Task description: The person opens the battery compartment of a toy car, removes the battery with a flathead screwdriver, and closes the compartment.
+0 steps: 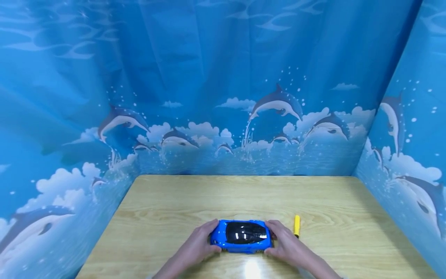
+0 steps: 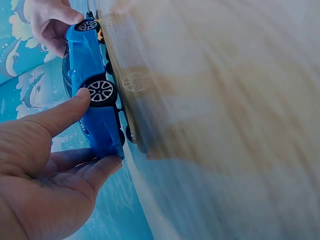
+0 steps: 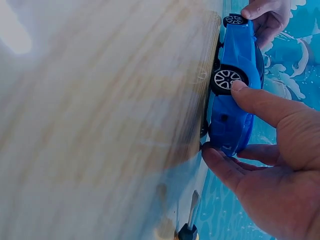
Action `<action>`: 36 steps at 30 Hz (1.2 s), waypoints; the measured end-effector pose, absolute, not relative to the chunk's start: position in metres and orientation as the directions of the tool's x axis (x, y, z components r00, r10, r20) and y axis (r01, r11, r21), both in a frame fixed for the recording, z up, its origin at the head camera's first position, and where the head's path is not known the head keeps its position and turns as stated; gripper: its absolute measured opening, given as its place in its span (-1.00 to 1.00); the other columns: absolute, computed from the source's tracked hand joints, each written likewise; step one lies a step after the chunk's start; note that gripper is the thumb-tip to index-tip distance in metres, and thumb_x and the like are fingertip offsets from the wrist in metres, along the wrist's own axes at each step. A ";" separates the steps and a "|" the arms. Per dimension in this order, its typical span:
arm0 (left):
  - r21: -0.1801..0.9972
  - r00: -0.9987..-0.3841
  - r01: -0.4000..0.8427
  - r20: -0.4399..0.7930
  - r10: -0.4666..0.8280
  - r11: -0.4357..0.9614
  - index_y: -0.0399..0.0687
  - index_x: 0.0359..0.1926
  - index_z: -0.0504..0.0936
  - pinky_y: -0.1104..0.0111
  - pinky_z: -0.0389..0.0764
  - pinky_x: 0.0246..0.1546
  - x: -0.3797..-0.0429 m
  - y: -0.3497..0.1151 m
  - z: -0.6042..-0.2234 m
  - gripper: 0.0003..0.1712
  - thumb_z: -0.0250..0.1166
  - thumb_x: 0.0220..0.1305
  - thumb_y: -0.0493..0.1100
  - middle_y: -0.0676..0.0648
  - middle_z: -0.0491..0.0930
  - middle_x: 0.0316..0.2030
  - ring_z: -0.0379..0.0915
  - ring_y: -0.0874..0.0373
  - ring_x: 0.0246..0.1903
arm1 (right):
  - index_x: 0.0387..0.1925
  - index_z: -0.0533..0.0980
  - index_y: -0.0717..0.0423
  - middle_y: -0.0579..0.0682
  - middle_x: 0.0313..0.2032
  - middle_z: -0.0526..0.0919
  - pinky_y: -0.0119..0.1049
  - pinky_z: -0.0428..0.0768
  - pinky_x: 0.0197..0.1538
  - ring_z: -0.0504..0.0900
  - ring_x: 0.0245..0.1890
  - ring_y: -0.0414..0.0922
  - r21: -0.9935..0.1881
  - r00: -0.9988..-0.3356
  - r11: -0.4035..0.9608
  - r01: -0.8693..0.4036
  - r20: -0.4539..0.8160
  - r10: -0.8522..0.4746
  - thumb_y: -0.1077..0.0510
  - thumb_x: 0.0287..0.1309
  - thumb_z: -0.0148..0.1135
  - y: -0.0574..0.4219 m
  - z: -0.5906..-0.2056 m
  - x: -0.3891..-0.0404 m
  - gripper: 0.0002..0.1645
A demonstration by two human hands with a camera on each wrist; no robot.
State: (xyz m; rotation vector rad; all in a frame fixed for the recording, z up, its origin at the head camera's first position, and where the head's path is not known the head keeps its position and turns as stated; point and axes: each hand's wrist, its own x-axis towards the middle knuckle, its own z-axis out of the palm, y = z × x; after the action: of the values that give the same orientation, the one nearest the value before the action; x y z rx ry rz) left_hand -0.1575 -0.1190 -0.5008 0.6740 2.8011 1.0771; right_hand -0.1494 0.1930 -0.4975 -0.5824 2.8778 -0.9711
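A blue toy car (image 1: 248,248) with a black roof and windows lies sideways across the front part of the table. My left hand (image 1: 200,242) grips its left end, and my right hand (image 1: 287,242) grips the opposite end. In the left wrist view, the left thumb presses beside a silver-spoked wheel (image 2: 101,91) while the fingers wrap the car's end. The right wrist view has the right thumb on another wheel (image 3: 227,79), with fingertips under the end. Small dark wheels show along the car's underside, close over the tabletop.
A screwdriver (image 1: 297,224) with a yellow handle lies on the wooden table (image 1: 195,193), just right of the right hand. Its metal blade (image 3: 194,204) shows in the right wrist view. Blue curtains (image 1: 209,77) printed with dolphins enclose the table's back and sides.
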 end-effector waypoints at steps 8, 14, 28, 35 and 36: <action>0.641 -0.907 0.363 0.078 0.413 0.676 -0.44 0.39 0.41 -0.16 0.42 0.35 -0.155 -0.118 -0.500 -0.03 0.64 -0.03 -0.24 -0.41 0.43 0.34 0.38 -0.34 0.32 | 0.29 0.45 0.43 0.39 0.27 0.48 0.29 0.55 0.24 0.51 0.22 0.38 -0.605 -0.935 0.735 -0.307 0.047 -0.352 0.14 -0.19 0.71 0.191 -0.497 -0.149 0.00; 0.651 -0.907 0.365 0.086 0.412 0.666 -0.46 0.36 0.42 -0.16 0.45 0.33 -0.156 -0.118 -0.501 -0.05 0.64 -0.05 -0.27 -0.42 0.46 0.31 0.40 -0.34 0.29 | 0.29 0.40 0.49 0.49 0.27 0.45 0.23 0.56 0.24 0.54 0.19 0.39 -0.622 -0.924 0.705 -0.340 0.084 -0.372 0.17 -0.18 0.68 0.193 -0.499 -0.146 0.01; 0.672 -0.918 0.332 0.071 0.389 0.662 -0.42 0.33 0.48 -0.19 0.46 0.31 -0.160 -0.118 -0.500 -0.08 0.66 -0.08 -0.27 -0.40 0.50 0.28 0.43 -0.35 0.26 | 0.30 0.36 0.53 0.56 0.23 0.45 0.01 0.73 0.07 0.66 0.05 0.31 -0.692 -0.910 0.643 -0.327 0.047 -0.413 0.16 -0.08 0.66 0.197 -0.498 -0.151 0.00; 0.702 -0.911 0.334 0.070 0.405 0.629 -0.45 0.33 0.46 -0.15 0.49 0.30 -0.165 -0.119 -0.500 -0.08 0.65 -0.05 -0.26 -0.41 0.50 0.27 0.45 -0.33 0.25 | 0.30 0.37 0.54 0.51 0.21 0.49 -0.06 0.77 0.02 0.70 -0.02 0.22 -0.693 -0.897 0.625 -0.360 0.074 -0.435 0.10 -0.03 0.65 0.201 -0.500 -0.154 -0.02; 0.706 -0.909 0.338 0.073 0.411 0.623 -0.47 0.33 0.46 -0.14 0.49 0.30 -0.165 -0.119 -0.500 -0.08 0.65 -0.04 -0.26 -0.41 0.50 0.27 0.45 -0.32 0.25 | 0.29 0.37 0.54 0.51 0.20 0.50 -0.06 0.77 0.00 0.70 -0.03 0.20 -0.694 -0.896 0.622 -0.363 0.077 -0.437 0.10 -0.03 0.64 0.202 -0.500 -0.154 -0.02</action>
State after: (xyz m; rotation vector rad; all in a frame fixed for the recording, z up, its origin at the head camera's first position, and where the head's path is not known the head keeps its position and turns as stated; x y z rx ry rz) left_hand -0.1654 -0.1190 -0.5000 0.6347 2.7436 1.1628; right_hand -0.1540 0.2020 -0.5001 -0.6776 2.7394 -1.1378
